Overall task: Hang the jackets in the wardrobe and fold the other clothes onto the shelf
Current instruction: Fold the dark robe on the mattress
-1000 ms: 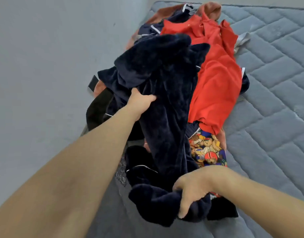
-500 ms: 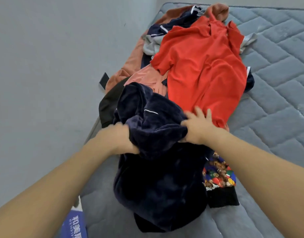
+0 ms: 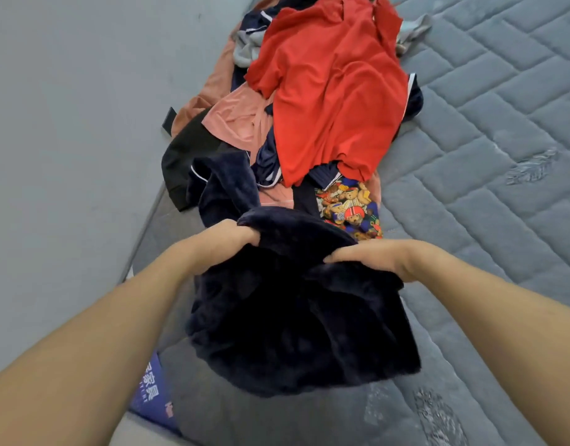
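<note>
Navy fleece (image 3: 296, 304) lies bunched on the mattress (image 3: 489, 162), nearer than the red shirt (image 3: 335, 91). Left hand (image 3: 227, 241) grips its edge, fingers buried; right hand (image 3: 373, 257) seems to clutch it too, fingertips hidden.

Plain grey wall (image 3: 67, 156) runs along the left of the hands, unmarked and evenly lit. Grey quilted mattress (image 3: 502, 123) with a brick-like stitched pattern extends right of and beyond the hands. Blue printed label (image 3: 153, 394) sits at the mattress edge, below-left
</note>
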Demonstrator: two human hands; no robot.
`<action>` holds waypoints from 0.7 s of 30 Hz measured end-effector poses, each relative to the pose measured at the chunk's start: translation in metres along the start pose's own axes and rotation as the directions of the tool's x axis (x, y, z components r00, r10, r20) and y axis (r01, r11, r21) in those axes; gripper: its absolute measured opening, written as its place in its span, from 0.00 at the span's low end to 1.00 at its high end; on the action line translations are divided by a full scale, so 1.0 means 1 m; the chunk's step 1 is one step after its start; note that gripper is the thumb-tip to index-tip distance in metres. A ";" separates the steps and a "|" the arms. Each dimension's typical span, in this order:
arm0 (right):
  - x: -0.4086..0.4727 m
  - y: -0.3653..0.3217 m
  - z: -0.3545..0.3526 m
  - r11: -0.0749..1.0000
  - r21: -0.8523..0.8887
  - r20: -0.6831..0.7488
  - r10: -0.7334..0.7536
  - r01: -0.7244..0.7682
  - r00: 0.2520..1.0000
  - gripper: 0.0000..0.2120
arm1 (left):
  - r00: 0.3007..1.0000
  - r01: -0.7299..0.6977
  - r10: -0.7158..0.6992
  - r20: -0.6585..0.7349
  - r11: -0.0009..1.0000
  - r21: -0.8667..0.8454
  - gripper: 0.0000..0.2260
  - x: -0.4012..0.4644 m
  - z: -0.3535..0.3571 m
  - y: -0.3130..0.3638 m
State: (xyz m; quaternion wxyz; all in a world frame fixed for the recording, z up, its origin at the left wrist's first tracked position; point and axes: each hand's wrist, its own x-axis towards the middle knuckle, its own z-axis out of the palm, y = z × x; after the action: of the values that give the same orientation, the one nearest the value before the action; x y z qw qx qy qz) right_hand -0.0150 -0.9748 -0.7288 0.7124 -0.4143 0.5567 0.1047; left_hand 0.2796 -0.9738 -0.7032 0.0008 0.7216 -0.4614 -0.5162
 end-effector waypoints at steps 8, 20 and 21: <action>-0.150 0.083 -0.003 0.966 0.256 -0.175 0.011 0.034 0.984 0.22 | 0.996 -0.066 0.056 0.075 0.988 0.140 0.19 -0.098 0.096 0.058; -0.355 0.172 -0.010 0.337 0.698 -0.628 -0.136 0.632 0.766 0.13 | 0.933 -0.129 0.360 -0.029 0.408 0.904 0.08 -0.227 0.141 0.125; -0.361 0.188 -0.015 0.518 0.636 -0.674 0.012 0.572 0.738 0.12 | 0.888 -0.175 0.457 -0.056 0.446 0.878 0.05 -0.238 0.141 0.132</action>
State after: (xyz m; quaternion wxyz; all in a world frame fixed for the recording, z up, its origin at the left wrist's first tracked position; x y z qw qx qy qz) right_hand -0.2699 -0.7530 -0.5007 0.6094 -0.1380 0.6545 -0.4256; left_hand 0.0763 -0.8238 -0.5287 -0.1904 0.5924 -0.7761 -0.1023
